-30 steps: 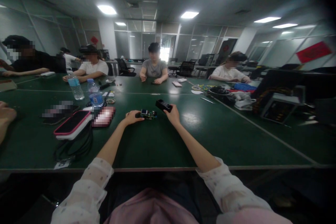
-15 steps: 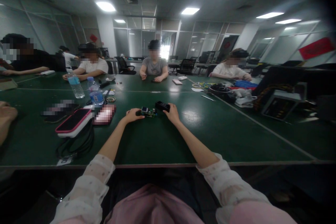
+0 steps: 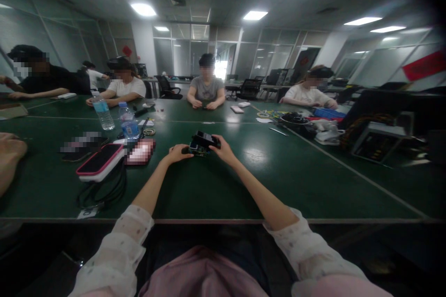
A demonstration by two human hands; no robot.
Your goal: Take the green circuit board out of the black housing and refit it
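Note:
My left hand [image 3: 177, 153] pinches the left end of a small green circuit board [image 3: 200, 150], which carries a little screen. Between thumb and fingers of my right hand [image 3: 223, 149] is a black plastic case [image 3: 205, 138], tilted and just above the board, covering part of its upper side. Whether case and board touch cannot be made out. Both are held over the green table [image 3: 209, 195], in front of me.
To the left are two bottles [image 3: 128, 123], a pink-edged phone [image 3: 101, 160] on a white object, a pink item [image 3: 140, 152] and black cables [image 3: 104, 195]. A pen [image 3: 278, 132] and a metal box [image 3: 378, 141] lie right. Several people sit around the table.
My right hand has moved left with the black case, bringing it from beside the circuit board to over it. My left hand keeps its grip on the board. The view has shifted slightly.

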